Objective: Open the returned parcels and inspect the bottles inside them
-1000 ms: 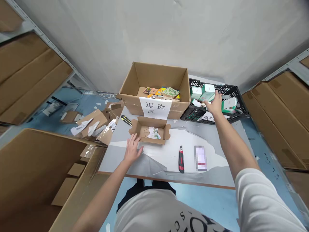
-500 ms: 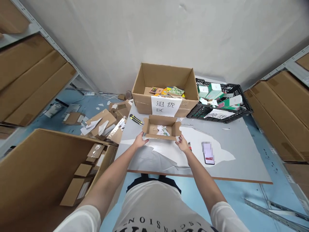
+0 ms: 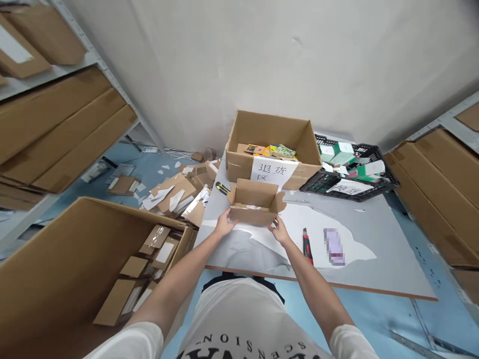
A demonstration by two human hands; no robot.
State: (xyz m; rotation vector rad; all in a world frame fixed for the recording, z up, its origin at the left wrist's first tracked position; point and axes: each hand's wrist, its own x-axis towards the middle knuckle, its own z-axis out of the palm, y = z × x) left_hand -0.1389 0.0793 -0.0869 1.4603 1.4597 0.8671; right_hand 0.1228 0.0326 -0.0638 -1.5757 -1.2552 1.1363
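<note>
A small open cardboard mailer box (image 3: 254,202) is tilted up off the grey table (image 3: 374,271), its front wall toward me. My left hand (image 3: 223,224) grips its lower left corner and my right hand (image 3: 279,229) grips its lower right corner. Only a sliver of white paper shows inside it. Behind it stands a large open carton (image 3: 271,149) with a white paper label and colourful packets inside.
A red utility knife (image 3: 307,245) and a phone (image 3: 334,245) lie right of my hands. A yellow knife (image 3: 222,188) lies left of the small box. A black crate (image 3: 350,172) of green-white boxes sits at the back right. A big carton (image 3: 75,269) of flattened boxes stands on the left.
My right hand came back from the black crate to the small box. Both hands now hold the box and have tipped it up off the table toward me.
</note>
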